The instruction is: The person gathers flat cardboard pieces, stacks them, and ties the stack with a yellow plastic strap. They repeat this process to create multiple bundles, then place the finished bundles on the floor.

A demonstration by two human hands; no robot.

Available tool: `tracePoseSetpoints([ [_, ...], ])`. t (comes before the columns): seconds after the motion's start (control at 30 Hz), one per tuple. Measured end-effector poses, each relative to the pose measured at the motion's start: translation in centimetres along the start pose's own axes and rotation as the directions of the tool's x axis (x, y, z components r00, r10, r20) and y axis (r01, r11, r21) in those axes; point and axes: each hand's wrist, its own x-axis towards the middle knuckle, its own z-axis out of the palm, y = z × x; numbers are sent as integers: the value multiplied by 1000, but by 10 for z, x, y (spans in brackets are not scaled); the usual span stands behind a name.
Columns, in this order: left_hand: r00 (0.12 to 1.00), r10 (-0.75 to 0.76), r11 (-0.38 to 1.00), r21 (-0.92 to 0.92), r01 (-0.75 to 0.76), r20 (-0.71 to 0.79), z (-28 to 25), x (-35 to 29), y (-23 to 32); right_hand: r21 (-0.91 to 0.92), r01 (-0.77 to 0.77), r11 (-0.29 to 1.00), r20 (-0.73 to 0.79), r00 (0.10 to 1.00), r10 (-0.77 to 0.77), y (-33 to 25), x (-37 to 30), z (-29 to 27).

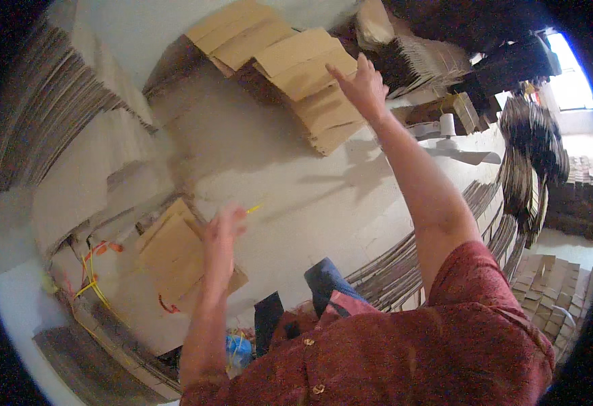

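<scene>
My right hand reaches far forward, fingers spread, at the right edge of a stack of flat brown cardboard pieces. Whether it touches the cardboard I cannot tell. My left hand is smeared by motion over the pale work surface. Just by its fingertips shows a short yellow strip; whether the fingers hold it is unclear. Beneath and beside this hand lies a smaller stack of brown cardboard, partly covered by my forearm.
Tall stacks of cardboard stand at the left, with yellow strips and orange-red strips below them. A white fan is at the right, near more cardboard bundles. A blue container sits close to my body.
</scene>
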Motion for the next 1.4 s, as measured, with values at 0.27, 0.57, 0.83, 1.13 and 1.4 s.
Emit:
tracePoseSetpoints([
  [0.27, 904, -235, 800, -458, 388, 356, 120, 214, -78, -131, -71, 989, 355, 928, 114, 24, 49, 45],
  [0.57, 949, -123, 804, -532, 267, 291, 184, 221, -61, 165, -6, 986, 351, 935, -53, 64, 60, 61],
  [0.83, 980, -193, 763, -619, 185, 54, 201, 211, -65, 206, -9, 978, 273, 961, -49, 80, 54, 73],
  [1.13, 994, 74, 986, -144, -84, -75, 204, 227, -96, 590, -34, 807, 225, 966, -124, 125, 60, 87],
  [1.4, 989, 137, 846, -513, -145, -54, 211, 196, -43, 780, -160, 605, 332, 925, -184, 118, 33, 49],
])
